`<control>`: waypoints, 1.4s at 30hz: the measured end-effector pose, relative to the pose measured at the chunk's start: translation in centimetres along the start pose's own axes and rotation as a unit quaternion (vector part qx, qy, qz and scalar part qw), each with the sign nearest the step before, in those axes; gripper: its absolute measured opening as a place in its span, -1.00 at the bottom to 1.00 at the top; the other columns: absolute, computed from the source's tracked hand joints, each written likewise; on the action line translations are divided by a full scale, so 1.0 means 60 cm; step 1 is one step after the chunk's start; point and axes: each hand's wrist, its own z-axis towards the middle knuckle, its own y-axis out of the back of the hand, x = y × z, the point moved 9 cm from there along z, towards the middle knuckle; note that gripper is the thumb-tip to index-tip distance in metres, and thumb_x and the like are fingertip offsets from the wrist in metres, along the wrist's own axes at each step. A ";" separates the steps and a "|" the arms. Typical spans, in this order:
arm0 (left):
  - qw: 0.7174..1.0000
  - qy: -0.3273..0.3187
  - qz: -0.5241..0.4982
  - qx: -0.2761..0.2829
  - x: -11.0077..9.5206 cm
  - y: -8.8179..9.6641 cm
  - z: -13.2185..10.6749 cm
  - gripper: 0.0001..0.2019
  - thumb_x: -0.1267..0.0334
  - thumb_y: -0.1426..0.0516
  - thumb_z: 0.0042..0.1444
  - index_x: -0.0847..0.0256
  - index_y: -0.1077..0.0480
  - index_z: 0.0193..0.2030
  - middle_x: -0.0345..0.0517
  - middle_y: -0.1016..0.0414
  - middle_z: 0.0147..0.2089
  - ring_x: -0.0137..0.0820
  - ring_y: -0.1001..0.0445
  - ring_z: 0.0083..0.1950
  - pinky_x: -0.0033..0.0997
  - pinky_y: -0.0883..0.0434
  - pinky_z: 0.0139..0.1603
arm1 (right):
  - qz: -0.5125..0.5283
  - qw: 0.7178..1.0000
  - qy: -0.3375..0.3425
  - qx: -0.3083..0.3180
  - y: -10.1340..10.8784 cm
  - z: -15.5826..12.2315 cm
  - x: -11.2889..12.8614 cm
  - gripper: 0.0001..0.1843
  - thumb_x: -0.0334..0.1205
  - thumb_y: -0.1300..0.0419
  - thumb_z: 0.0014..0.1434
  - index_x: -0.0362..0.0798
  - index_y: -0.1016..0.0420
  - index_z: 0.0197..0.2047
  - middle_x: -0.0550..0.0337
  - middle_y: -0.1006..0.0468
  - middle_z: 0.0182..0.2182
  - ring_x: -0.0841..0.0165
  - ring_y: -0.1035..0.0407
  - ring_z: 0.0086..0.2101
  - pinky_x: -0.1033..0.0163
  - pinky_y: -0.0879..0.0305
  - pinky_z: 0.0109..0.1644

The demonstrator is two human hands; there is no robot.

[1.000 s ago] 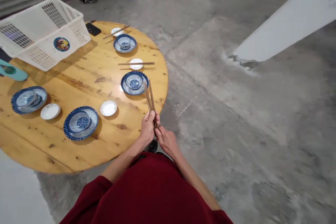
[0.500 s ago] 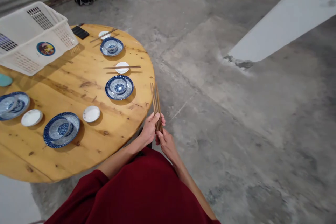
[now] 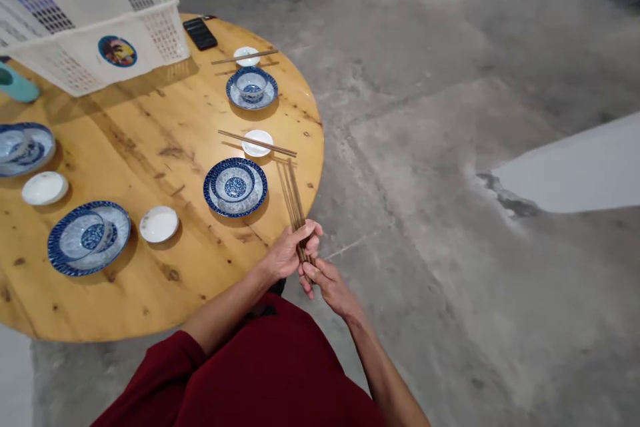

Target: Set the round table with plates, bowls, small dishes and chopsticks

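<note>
A bundle of brown chopsticks (image 3: 291,197) is held in front of me at the table's right edge, tips fanned toward the table. My left hand (image 3: 293,247) is closed around its middle, thumb on top. Just below, my right hand (image 3: 323,280) pinches the near ends. Closest on the table is a blue-patterned plate (image 3: 235,207) bearing a bowl (image 3: 233,180). Beyond it, a pair of chopsticks (image 3: 270,145) lies across a small white dish (image 3: 257,143). To the left, another small white dish (image 3: 159,224) stands beside a blue-rimmed plate (image 3: 75,260) with a bowl on it.
A round wooden table (image 3: 190,310) fills the left side. On it stand a white plastic basket (image 3: 55,67), a black phone (image 3: 200,33), a teal cup (image 3: 20,83) and further place settings. A white pillar (image 3: 575,167) rises from the concrete floor on the right.
My view has turned, so the table and pillar sit differently in it. Both hands still grip the chopstick bundle, which now overlaps the table's edge and tilts more to the left.
</note>
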 end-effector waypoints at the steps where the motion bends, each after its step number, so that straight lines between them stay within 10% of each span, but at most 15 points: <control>1: 1.000 -0.013 -0.008 -0.014 -0.011 0.005 0.011 -0.48 -0.21 -0.37 0.03 0.21 -0.38 -0.24 -0.42 -0.18 -0.60 -0.57 -0.17 -0.66 -0.59 -0.09 -0.72 | -0.005 1.000 -0.006 0.028 0.003 0.017 0.011 -0.44 0.36 -0.18 0.24 -0.03 -0.40 -0.29 0.30 -0.43 -0.56 0.43 -0.28 -0.58 0.26 -0.24 -0.44; 9: 0.976 -0.119 -0.038 -0.178 -0.106 0.055 0.050 -0.42 -0.32 -0.34 0.02 0.21 -0.34 -0.38 -0.44 -0.09 -0.70 -0.61 -0.11 -0.68 -0.60 -0.12 -0.64 | -0.107 0.986 0.017 0.125 0.018 0.116 0.062 -0.49 0.26 -0.04 0.38 0.00 -0.39 -0.33 0.24 -0.50 -0.51 0.39 -0.38 -0.53 0.25 -0.33 -0.33; 13: 0.961 -0.183 -0.022 -0.207 -0.163 0.073 0.041 -0.41 -0.31 -0.38 -0.03 0.22 -0.35 -0.43 -0.45 -0.07 -0.71 -0.64 -0.03 -0.68 -0.59 -0.14 -0.62 | -0.218 0.973 0.075 -0.014 0.098 0.165 0.109 -0.53 0.18 0.01 0.40 0.00 -0.48 -0.27 0.16 -0.58 -0.40 0.28 -0.48 -0.34 0.19 -0.40 -0.18; 19: 0.933 -0.248 -0.039 -0.257 -0.200 0.102 0.012 -0.46 -0.26 -0.37 0.03 0.22 -0.38 -0.41 -0.43 -0.11 -0.68 -0.63 -0.04 -0.65 -0.58 -0.17 -0.59 | -0.468 0.851 0.183 -0.151 0.179 0.297 0.223 -0.58 0.00 0.00 0.39 -0.11 -0.54 -0.03 -0.11 -0.61 -0.10 0.11 -0.48 -0.07 0.03 -0.39 0.08; 25: 0.901 -0.290 -0.076 -0.315 -0.175 0.106 -0.009 -0.45 -0.28 -0.37 0.02 0.23 -0.38 -0.41 -0.41 -0.14 -0.67 -0.62 -0.07 -0.64 -0.59 -0.15 -0.59 | -0.661 0.737 0.129 -0.062 0.133 0.443 0.233 -0.52 -0.08 -0.05 0.45 -0.22 -0.41 0.26 -0.26 -0.51 0.15 0.05 -0.39 0.17 0.05 -0.31 0.23; 31: 0.866 -0.337 -0.090 -0.358 -0.174 0.085 0.007 -0.44 -0.29 -0.36 0.03 0.24 -0.39 -0.39 -0.39 -0.16 -0.67 -0.61 -0.08 -0.63 -0.57 -0.19 -0.57 | -0.733 0.677 0.045 0.050 0.101 0.488 0.190 -0.57 -0.02 0.05 0.51 -0.11 -0.47 0.13 -0.21 -0.59 0.04 0.08 -0.51 0.04 0.12 -0.35 0.04; 35: 0.849 -0.351 -0.102 -0.382 -0.180 0.081 0.046 -0.45 -0.26 -0.37 0.03 0.24 -0.39 -0.39 -0.39 -0.19 -0.65 -0.63 -0.08 -0.63 -0.57 -0.19 -0.57 | -0.693 0.714 0.070 0.075 0.106 0.488 0.181 -0.64 -0.10 0.05 0.50 -0.13 -0.49 0.00 -0.21 -0.64 -0.11 0.13 -0.53 -0.08 0.16 -0.32 -0.04; 42: 0.815 -0.357 -0.108 -0.444 -0.211 0.093 0.130 -0.51 -0.16 -0.36 0.09 0.33 -0.52 -0.28 -0.27 -0.42 -0.49 -0.67 -0.17 -0.60 -0.60 -0.14 -0.56 | -0.375 0.904 0.162 0.129 0.176 0.418 0.206 -0.62 -0.01 0.12 0.40 0.04 -0.34 -0.34 0.25 -0.39 -0.56 0.31 -0.36 -0.47 0.24 -0.27 -0.30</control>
